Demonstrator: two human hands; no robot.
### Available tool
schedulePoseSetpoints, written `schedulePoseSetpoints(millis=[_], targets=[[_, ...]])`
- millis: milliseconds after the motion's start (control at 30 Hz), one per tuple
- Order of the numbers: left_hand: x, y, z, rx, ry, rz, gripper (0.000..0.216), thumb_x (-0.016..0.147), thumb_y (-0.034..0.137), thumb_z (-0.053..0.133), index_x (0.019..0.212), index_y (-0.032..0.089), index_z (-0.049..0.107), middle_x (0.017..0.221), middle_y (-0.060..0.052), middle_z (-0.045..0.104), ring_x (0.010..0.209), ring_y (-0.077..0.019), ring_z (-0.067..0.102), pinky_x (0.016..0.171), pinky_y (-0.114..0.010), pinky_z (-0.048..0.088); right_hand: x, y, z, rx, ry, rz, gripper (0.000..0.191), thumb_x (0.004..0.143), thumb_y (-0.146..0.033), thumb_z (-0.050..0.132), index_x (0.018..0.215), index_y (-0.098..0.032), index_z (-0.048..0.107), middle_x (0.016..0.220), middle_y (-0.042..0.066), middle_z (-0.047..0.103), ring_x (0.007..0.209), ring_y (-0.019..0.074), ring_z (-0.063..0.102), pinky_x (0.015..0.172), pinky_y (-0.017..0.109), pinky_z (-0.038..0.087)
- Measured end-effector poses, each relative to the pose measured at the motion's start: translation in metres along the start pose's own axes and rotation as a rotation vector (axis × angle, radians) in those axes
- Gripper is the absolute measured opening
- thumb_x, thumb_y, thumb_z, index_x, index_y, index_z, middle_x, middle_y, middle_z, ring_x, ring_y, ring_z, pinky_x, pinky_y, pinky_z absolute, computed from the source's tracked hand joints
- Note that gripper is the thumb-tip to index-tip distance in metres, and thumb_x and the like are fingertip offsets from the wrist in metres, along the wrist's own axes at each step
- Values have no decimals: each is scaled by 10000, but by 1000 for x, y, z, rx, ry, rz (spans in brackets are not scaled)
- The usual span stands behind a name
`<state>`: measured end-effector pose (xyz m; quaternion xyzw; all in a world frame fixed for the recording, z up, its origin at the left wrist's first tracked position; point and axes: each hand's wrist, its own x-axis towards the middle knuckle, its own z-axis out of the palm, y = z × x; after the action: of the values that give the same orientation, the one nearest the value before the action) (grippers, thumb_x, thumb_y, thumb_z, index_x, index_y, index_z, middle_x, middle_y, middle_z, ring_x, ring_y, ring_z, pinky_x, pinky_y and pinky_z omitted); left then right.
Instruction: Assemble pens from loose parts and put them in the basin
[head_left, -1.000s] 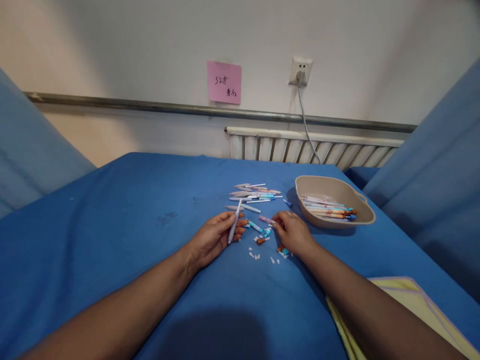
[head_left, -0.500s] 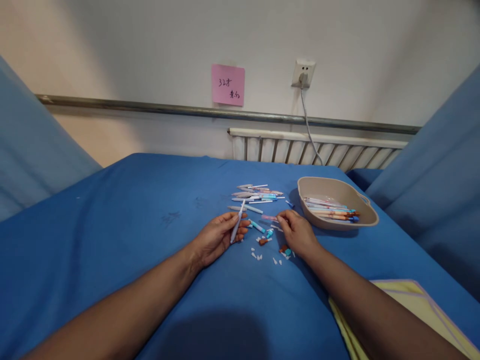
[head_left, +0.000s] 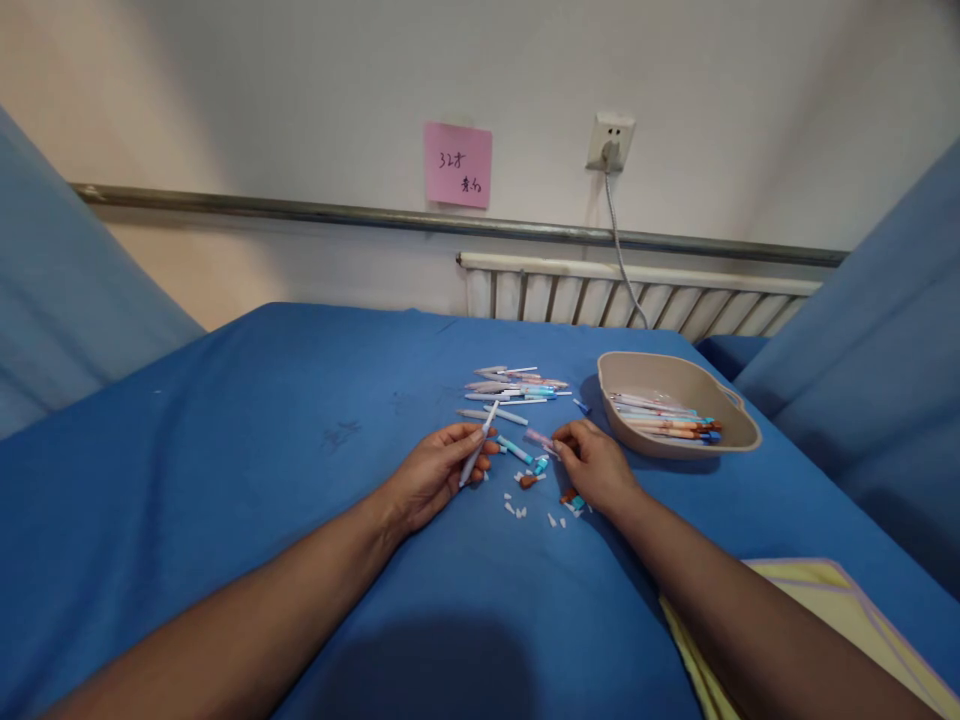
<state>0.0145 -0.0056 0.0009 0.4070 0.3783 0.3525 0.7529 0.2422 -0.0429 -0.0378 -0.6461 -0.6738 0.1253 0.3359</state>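
Observation:
My left hand [head_left: 448, 465] is closed on a pale lavender pen barrel [head_left: 472, 463], with a thin white refill-like piece standing out of its upper end. The fingers of my right hand [head_left: 594, 462] pinch a pink translucent pen tube [head_left: 538, 438] just above the cloth. Between the hands lie a teal-and-lilac pen barrel [head_left: 516, 449], a small teal part [head_left: 541, 465], a brown part [head_left: 529, 481] and several tiny white tips [head_left: 521, 512]. Brown and teal pieces [head_left: 574, 500] sit partly hidden under my right hand. Beyond them is a pile of pens and pen parts [head_left: 517, 385].
A beige basket [head_left: 679, 362] holding several assembled-looking pens stands at the right. A yellow cloth [head_left: 817, 600] lies under my right forearm. Blue cloth [head_left: 247, 430] covers the table. Behind are a radiator [head_left: 570, 290], a rail [head_left: 337, 213] and a plugged-in cord [head_left: 621, 245].
The view has shifted slightly. The pink tube in my right hand has tilted a little, and both hands keep hold of the same things.

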Motion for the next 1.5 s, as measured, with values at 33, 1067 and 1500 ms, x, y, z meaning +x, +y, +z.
schedulePoseSetpoints(millis=[33,1067,1500], targets=[[0,0,0,-2,-2,-7,155,811,171,622,953,108,621,803,-65,663,583,-87,590,539,-188,478,0,-2,0,-27,6,-30,146,853,-261,494,894,-194,616,902,52,620,849,190,570,761,307,417],[1,-1,-1,49,-26,12,179,807,216,631,959,123,614,814,-61,664,604,-90,589,564,-193,479,12,-44,4,241,-35,71,313,811,-214,509,1118,-154,529,838,49,617,742,171,584,693,301,443],[-7,-3,5,405,-165,54,329,769,388,645,972,131,625,742,-15,610,459,-44,451,420,-171,332,0,-39,-13,1383,-78,374,344,693,-353,729,948,-180,575,718,4,631,631,120,600,604,245,481]])
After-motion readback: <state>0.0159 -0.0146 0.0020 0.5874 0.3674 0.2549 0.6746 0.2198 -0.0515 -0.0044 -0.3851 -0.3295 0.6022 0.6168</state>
